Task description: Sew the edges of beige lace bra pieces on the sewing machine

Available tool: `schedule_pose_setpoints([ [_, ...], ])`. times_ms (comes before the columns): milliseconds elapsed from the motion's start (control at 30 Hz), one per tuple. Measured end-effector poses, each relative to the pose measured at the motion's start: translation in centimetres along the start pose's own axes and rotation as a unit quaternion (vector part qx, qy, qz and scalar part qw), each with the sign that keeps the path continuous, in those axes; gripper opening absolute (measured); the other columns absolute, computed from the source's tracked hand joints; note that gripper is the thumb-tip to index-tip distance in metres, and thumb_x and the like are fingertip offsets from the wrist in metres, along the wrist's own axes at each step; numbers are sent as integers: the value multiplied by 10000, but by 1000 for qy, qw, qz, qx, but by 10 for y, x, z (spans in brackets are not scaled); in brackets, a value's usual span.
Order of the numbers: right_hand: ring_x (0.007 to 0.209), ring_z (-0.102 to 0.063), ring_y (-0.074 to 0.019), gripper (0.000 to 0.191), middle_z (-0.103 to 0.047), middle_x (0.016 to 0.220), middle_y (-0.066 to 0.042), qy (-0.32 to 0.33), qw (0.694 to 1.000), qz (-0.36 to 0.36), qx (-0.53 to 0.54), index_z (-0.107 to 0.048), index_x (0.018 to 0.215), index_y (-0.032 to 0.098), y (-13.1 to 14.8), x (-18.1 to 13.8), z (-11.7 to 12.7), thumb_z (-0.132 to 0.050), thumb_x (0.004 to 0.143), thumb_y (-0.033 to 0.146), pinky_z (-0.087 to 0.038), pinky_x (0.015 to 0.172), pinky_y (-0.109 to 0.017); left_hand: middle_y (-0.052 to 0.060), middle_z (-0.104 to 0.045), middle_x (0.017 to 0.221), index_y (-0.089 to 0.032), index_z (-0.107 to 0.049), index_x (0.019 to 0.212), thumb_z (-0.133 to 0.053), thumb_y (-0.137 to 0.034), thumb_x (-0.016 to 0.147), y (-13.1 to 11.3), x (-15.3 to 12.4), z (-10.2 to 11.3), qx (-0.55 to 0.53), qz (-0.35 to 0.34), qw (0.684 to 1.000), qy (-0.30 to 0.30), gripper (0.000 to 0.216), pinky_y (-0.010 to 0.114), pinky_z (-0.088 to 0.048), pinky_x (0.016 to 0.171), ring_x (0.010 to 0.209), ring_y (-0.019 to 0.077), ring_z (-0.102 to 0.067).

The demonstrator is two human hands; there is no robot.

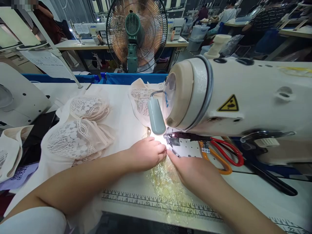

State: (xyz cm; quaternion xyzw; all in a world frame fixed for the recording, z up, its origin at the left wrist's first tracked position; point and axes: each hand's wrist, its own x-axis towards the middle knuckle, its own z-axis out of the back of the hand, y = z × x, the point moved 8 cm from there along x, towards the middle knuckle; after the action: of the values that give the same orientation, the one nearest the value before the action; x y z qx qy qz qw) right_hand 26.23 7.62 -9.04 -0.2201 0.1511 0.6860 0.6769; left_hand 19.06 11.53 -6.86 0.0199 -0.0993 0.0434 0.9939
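Stacked lace cups [80, 130] lie at 9 o'clock of my left hand [146, 152], which is curled, fingertips pressing the lace piece [168, 182] flat on the table [126, 120]; it pinches nothing that I can see. My right hand [195, 170], at 4 o'clock of the left, lies open and flat on the same lace, fingertips at the presser foot [170, 140]. Scissors [224, 156] lie at 2 o'clock of it, under the machine [243, 94]; ruler [158, 203] at 6 o'clock.
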Motion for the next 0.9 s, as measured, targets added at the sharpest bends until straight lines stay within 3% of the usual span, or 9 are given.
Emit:
schedule_pose_setpoints([
  [233,594,-629,-242,814,-646,622,-68,6,998,-54,23,-180,1456,151,6,7,3,-533,725,88,-300,432,-286,19,-645,882,-145,-612,872,-341,-243,961,23,5,-1,-64,116,991,21,301,274,-420,781,831,145,-552],
  [400,525,-606,-215,765,-619,569,-49,-37,998,-42,3,-228,1442,126,11,2,6,-513,736,57,-261,401,-274,61,-622,1035,-143,-598,1021,-263,-218,971,28,2,-2,-46,111,992,39,347,301,-422,834,1005,184,-532],
  [533,558,-595,-180,613,-622,662,-39,-120,992,-23,16,-397,1373,174,13,-7,0,-534,781,96,-248,415,-260,105,-599,1104,-116,-600,1059,-224,-177,964,31,2,-2,-3,97,994,48,392,367,-413,881,1064,230,-508],
  [667,585,-559,-155,519,-569,649,-10,-256,967,7,4,-505,1291,170,19,-20,-13,-574,780,108,-326,474,-257,101,-595,1110,-131,-608,1020,-241,-167,955,35,1,-3,-11,134,989,57,374,411,-402,929,1100,245,-493],
  [767,594,-537,-145,427,-538,639,3,-363,931,21,6,-557,1230,156,20,-31,-17,-558,804,132,-365,519,-261,80,-562,1176,-189,-573,1075,-305,-231,943,48,-4,-1,-21,220,974,51,301,385,-432,917,1115,240,-491],
  [900,578,-533,-136,340,-528,619,16,-402,914,28,39,-576,1191,159,17,-32,-18,-483,865,183,-369,521,-258,157,-548,1175,-101,-496,1181,-434,-229,876,81,-11,10,5,351,937,4,336,415,-434,919,1097,295,-508],
])
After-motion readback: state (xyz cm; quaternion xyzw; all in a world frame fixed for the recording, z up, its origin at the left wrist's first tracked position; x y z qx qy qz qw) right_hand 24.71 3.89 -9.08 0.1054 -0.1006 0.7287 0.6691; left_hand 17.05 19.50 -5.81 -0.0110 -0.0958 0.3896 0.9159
